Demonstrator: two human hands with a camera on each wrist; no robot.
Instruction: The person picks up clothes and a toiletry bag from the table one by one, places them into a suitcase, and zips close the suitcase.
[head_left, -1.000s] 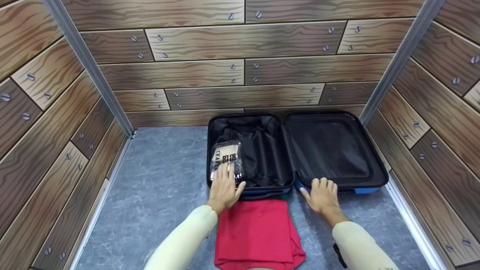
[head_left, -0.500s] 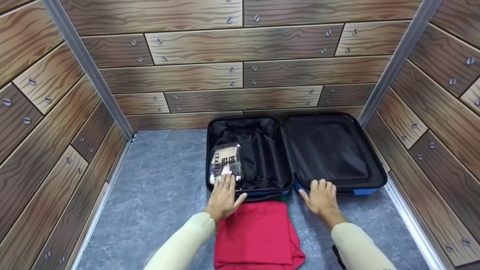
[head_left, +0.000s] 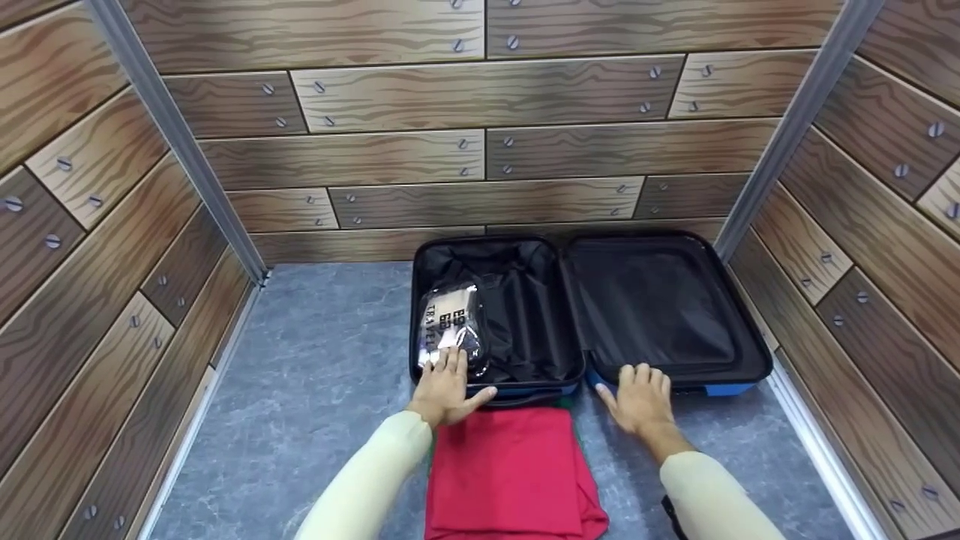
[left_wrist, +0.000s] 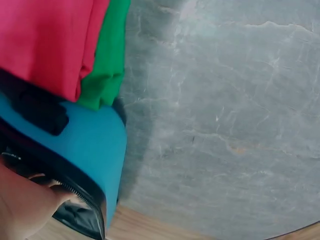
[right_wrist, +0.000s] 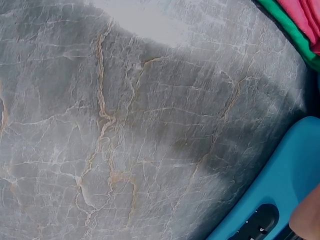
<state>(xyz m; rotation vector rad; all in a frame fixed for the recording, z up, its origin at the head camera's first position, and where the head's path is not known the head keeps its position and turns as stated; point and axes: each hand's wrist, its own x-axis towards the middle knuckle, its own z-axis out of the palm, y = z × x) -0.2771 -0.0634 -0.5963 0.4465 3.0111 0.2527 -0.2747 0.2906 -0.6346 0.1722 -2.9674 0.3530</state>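
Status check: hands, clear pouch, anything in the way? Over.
Left hand touching clear pouch inside open suitcase. Right hand on suitcase's near edge. Folded red cloth just outside, not covering pouch.

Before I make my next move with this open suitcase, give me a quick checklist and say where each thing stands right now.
1. Suitcase spread open on the floor: ok.
2. Clear pouch inside the suitcase: ok, it lies in the left half.
3. Pouch fully closed: cannot tell.
4. Left hand clear of the pouch: not ok, its fingers are at the near end.
5. Right hand clear of the suitcase: not ok, it is at the right half's near rim.
6. Red cloth packed: not ok, it lies folded in front of the suitcase.
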